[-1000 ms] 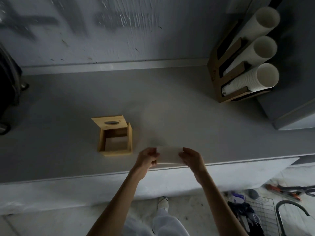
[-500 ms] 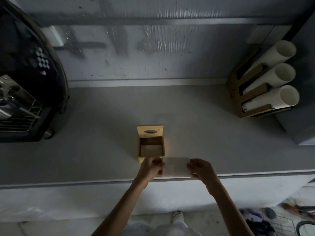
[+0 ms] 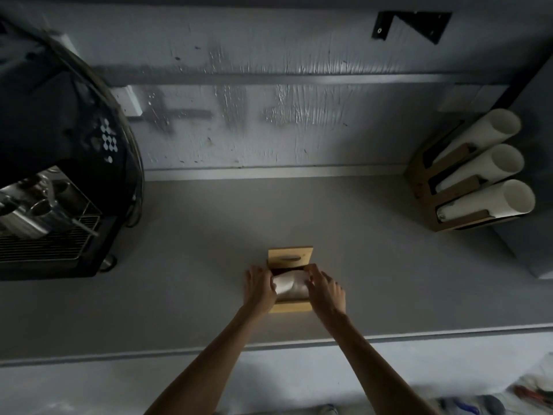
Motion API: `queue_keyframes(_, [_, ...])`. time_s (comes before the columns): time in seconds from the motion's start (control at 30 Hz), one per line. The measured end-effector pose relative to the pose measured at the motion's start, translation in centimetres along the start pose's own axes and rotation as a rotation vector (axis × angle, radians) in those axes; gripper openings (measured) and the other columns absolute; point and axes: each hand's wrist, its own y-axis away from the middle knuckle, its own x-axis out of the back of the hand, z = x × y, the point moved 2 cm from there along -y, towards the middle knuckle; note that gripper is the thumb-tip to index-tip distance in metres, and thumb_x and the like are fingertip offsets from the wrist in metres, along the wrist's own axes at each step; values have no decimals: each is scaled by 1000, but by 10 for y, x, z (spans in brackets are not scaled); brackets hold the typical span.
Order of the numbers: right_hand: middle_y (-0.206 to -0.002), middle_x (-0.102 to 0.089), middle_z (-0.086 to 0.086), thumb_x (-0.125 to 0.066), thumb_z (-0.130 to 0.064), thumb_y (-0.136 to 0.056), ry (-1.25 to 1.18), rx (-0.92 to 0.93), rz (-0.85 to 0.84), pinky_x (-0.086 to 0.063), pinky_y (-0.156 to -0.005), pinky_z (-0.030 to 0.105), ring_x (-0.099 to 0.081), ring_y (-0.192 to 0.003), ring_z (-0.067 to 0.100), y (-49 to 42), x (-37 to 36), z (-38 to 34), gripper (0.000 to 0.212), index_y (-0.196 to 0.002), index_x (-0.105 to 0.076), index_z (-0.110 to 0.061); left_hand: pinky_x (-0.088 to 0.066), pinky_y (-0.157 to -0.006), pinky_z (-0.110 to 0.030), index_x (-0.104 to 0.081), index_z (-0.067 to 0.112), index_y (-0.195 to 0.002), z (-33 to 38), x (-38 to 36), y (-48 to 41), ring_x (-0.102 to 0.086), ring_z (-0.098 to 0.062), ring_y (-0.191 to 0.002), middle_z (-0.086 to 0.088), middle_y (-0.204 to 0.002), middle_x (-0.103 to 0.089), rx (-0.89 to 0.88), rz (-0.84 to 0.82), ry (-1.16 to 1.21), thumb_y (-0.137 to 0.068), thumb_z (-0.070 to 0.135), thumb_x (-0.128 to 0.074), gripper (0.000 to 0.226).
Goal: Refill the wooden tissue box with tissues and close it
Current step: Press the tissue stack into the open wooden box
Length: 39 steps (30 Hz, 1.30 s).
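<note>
A small wooden tissue box [image 3: 291,307] stands on the grey counter, its top open. Its lid [image 3: 290,257], with an oval slot, stands tilted up at the far side. A white stack of tissues [image 3: 291,285] sits in the box's opening, bulging upward in the middle. My left hand [image 3: 258,287] grips the stack's left end at the box's left wall. My right hand [image 3: 324,287] grips the right end at the box's right wall. The box's inside is hidden under the tissues.
A black coffee machine [image 3: 57,163] with a metal drip grille fills the counter's left. A wooden holder with three stacks of white cups [image 3: 478,172] lies at the right by the wall. The counter's front edge [image 3: 269,344] runs just behind my forearms.
Both hands have carried the tissue stack from near the counter's front edge forward onto the box's opening. The stack, flat before, now bows upward. The camera view has shifted right and up.
</note>
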Motion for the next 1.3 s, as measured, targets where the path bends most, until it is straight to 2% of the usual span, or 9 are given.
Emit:
queue_keyframes(0.13, [-107, -70, 1, -50, -24, -96, 159, 140, -64, -50, -70, 31, -68, -85, 24, -5, -9, 4, 28, -123, -47, -29, -37, -100, -39, -59, 5, -107, 11, 3, -1, -39, -36, -120, -16, -127, -44, -6, -96, -113, -83, 11, -50, 26])
queue_keyframes(0.2, [-113, -68, 3, -49, -24, -97, 249, 181, -129, -49, -74, 31, -67, -91, 26, -10, -14, 3, 31, -128, -46, -26, -40, -99, -39, -58, 6, -114, 16, 5, -2, -36, -36, -123, -17, -132, -41, 7, -131, -186, -83, 10, -53, 32])
queue_keyframes(0.3, [-114, -66, 9, -52, -20, -95, 370, 169, -244, -46, -77, 34, -65, -98, 29, -19, -18, -3, 38, -131, -41, -20, -41, -99, -41, -55, 9, -120, 20, 5, -5, -33, -35, -127, -15, -138, -35, 0, -203, -271, -83, 11, -54, 37])
queue_keyframes(0.43, [-114, -64, 13, -57, -12, -91, 460, 117, -311, -47, -82, 37, -63, -104, 31, -26, -24, -8, 46, -133, -39, -15, -39, -101, -42, -53, 11, -124, 17, 2, -11, -35, -33, -129, -12, -143, -34, 22, -286, -279, -86, 10, -50, 39])
queue_keyframes(0.77, [-116, -64, 10, -60, -16, -90, 521, 107, -352, -49, -83, 34, -63, -102, 27, -27, -31, -13, 43, -129, -42, -12, -42, -99, -42, -44, 16, -132, 12, -11, -12, -46, -32, -124, -10, -144, -35, 57, -291, -287, -89, 15, -51, 44])
queue_keyframes(1.0, [-136, -42, 13, -69, -10, -84, 433, 105, -274, -50, -88, 34, -57, -107, 25, -18, -43, -10, 63, -137, -35, -12, -51, -87, -36, -56, 16, -122, 8, -18, -20, -60, -27, -111, -8, -128, -57, 82, -324, -227, -87, 21, -55, 35])
queue_keyframes(1.07, [-134, -46, 11, -70, -8, -82, 411, 152, -251, -49, -93, 35, -53, -114, 26, -19, -48, -15, 59, -134, -43, -11, -51, -89, -37, -58, 15, -119, 8, -18, -21, -60, -28, -112, -9, -125, -59, 79, -329, -230, -87, 21, -52, 33])
queue_keyframes(1.17, [-121, -62, 8, -60, -15, -91, 371, 237, -303, -51, -91, 34, -58, -112, 24, -25, -52, -28, 28, -119, -60, -10, -50, -92, -38, -60, 13, -118, 8, -20, -24, -60, -29, -113, -10, -124, -62, 88, -330, -179, -90, 25, -49, 33])
queue_keyframes(1.3, [-119, -64, 9, -51, -27, -93, 240, 137, -426, -51, -92, 38, -59, -112, 27, -39, -59, -35, 30, -117, -63, -12, -52, -89, -36, -63, 15, -117, 11, -18, -25, -63, -28, -110, -8, -120, -66, 99, -334, -151, -87, 29, -56, 33])
